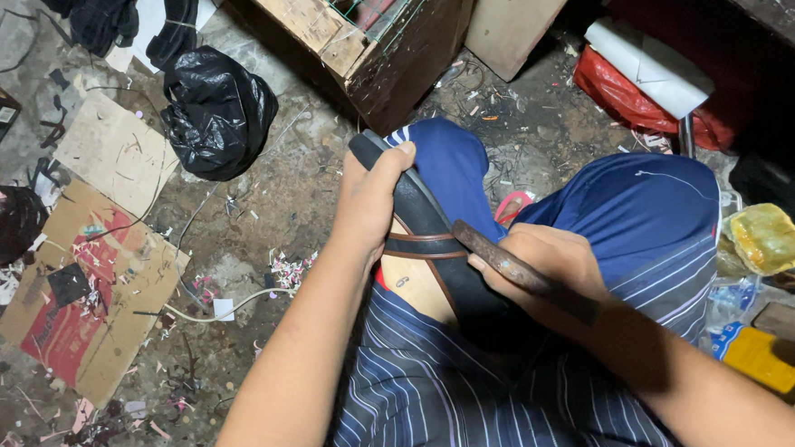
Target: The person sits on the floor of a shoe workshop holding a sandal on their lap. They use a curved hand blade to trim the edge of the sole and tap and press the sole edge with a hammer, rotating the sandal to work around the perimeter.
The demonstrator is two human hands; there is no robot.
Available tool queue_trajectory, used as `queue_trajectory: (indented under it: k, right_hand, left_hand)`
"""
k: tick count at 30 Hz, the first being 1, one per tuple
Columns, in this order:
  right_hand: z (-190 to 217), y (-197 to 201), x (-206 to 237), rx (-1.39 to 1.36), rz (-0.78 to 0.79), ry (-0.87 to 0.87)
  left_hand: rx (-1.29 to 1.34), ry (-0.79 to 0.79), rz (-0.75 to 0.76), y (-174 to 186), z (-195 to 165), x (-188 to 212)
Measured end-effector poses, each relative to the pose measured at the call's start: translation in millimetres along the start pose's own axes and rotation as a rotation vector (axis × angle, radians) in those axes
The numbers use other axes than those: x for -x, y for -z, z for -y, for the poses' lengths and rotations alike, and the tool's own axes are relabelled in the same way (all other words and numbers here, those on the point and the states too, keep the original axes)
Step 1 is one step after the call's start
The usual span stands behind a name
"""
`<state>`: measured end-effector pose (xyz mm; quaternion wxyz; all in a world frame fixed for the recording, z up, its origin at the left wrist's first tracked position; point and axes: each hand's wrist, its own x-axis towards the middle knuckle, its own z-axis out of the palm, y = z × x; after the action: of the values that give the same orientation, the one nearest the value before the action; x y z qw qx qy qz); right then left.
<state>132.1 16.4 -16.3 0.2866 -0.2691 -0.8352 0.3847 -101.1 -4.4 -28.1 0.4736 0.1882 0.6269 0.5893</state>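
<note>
A dark sandal [426,240] with a tan insole and brown straps rests on my lap, toe pointing away from me. My left hand [371,198] grips its far end, fingers wrapped over the black sole edge. My right hand [545,266] holds a rusty metal tool [508,265] by its dark handle, the tip lying against the sandal's side near the straps. My knees in blue trousers [633,211] sit under the sandal.
A black plastic bag [217,110] and flattened cardboard [93,294] lie on the littered concrete floor at left. A wooden crate [379,43] stands ahead. A red bag [627,98], a yellow container [765,239] and small packets crowd the right side.
</note>
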Motion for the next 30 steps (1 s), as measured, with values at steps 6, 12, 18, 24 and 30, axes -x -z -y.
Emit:
queue_trajectory:
  k: [6, 12, 18, 24, 30]
  right_hand:
    - [-0.2, -12.8, -13.5, 0.325, -0.112, 0.174]
    - [5.1, 0.2, -11.2, 0.381, 0.264, -0.213]
    - [19.8, 21.6, 1.1, 0.365, 0.285, -0.185]
    - [31.1, 22.0, -38.8, 0.306, -0.006, 0.042]
    - [18.6, 31.1, -45.3, -0.173, -0.015, -0.371]
  left_hand:
    - [-0.027, -0.046, 0.022, -0.8, -1.4, -3.7]
    - [-0.063, -0.072, -0.010, -2.0, -0.8, 2.8]
    - [-0.038, -0.018, 0.098, -16.5, 8.3, 4.3]
    - [-0.367, -0.251, 0.058, -24.6, 9.0, 6.4]
    - [0.158, -0.029, 0.190, -18.2, 7.1, -2.2]
